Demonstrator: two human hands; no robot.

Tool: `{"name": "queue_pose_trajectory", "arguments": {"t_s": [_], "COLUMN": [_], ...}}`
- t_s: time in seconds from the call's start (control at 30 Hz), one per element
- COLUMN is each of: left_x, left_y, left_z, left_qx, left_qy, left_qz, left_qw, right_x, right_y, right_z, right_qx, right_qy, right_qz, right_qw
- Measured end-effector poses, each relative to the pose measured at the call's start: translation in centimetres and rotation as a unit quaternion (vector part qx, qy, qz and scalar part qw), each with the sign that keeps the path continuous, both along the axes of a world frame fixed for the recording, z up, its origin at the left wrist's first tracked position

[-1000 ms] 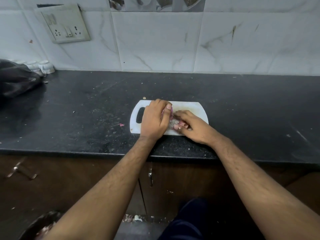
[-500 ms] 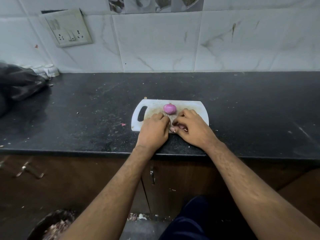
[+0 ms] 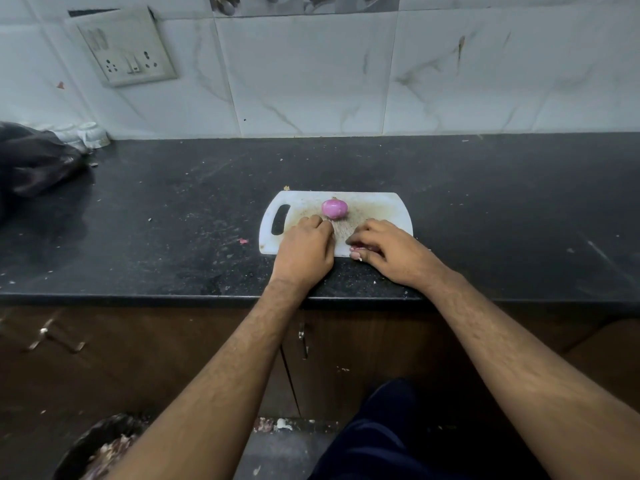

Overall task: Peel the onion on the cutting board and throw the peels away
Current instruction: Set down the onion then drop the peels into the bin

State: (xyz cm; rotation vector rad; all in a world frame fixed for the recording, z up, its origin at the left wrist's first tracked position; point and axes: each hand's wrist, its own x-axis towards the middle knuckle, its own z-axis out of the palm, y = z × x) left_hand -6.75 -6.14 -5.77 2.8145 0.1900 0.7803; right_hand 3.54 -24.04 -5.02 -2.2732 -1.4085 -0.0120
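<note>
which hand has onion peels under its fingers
The right hand: pink peels show under its fingers. The left hand shows none.

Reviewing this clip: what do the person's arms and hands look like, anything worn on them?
Both forearms are bare with visible hair; no sleeves, watch, rings or gloves show on the left hand or right hand. Nails look short. Dark clothing shows below.

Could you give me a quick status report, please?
Left hand curled on cutting board, contents unclear. Right hand gathering peels. Onion peeled, free. Nothing obstructing.
</note>
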Motion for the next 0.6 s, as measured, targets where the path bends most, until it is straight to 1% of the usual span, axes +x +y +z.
{"name": "queue_pose_trajectory", "arguments": {"t_s": [0.1, 0.23, 0.33, 0.4, 0.43, 0.47, 0.5, 0.53, 0.6], "left_x": [-0.1, -0.2, -0.3, -0.3, -0.3, -0.4, -0.4, -0.3, 0.1], "left_y": [-0.1, -0.2, -0.2, -0.5, -0.7, -1.0, -1.4, -1.8, -2.7], "left_z": [-0.1, -0.1, 0.1, 0.2, 0.2, 0.3, 0.3, 0.4, 0.4], "left_qx": [0.016, 0.034, 0.041, 0.017, -0.007, -0.035, -0.061, -0.075, -0.071], "left_qy": [0.006, 0.028, 0.047, 0.056, 0.055, 0.052, 0.049, 0.051, 0.07], "left_qz": [-0.03, -0.073, -0.072, -0.061, -0.057, -0.056, -0.056, -0.059, -0.068], "left_qw": [0.999, 0.996, 0.995, 0.996, 0.997, 0.996, 0.995, 0.994, 0.993], "right_x": [-0.3, -0.4, -0.5, -0.7, -0.6, -0.3, 0.1, 0.6, 1.3], "right_y": [-0.7, -0.3, -0.3, -0.6, -0.8, -1.1, -1.3, -1.7, -2.3], "right_z": [0.1, 0.3, 0.4, 0.5, 0.4, 0.3, 0.2, 0.1, 0.3], "right_qx": [0.006, 0.019, 0.026, 0.06, 0.1, 0.154, 0.219, 0.285, 0.404], "right_qy": [-0.015, 0.013, 0.022, 0.046, 0.063, 0.084, 0.12, 0.176, 0.319], "right_qz": [-0.028, -0.029, -0.049, -0.083, -0.11, -0.146, -0.187, -0.228, -0.269], "right_qw": [0.999, 0.999, 0.998, 0.994, 0.987, 0.974, 0.95, 0.914, 0.814]}}
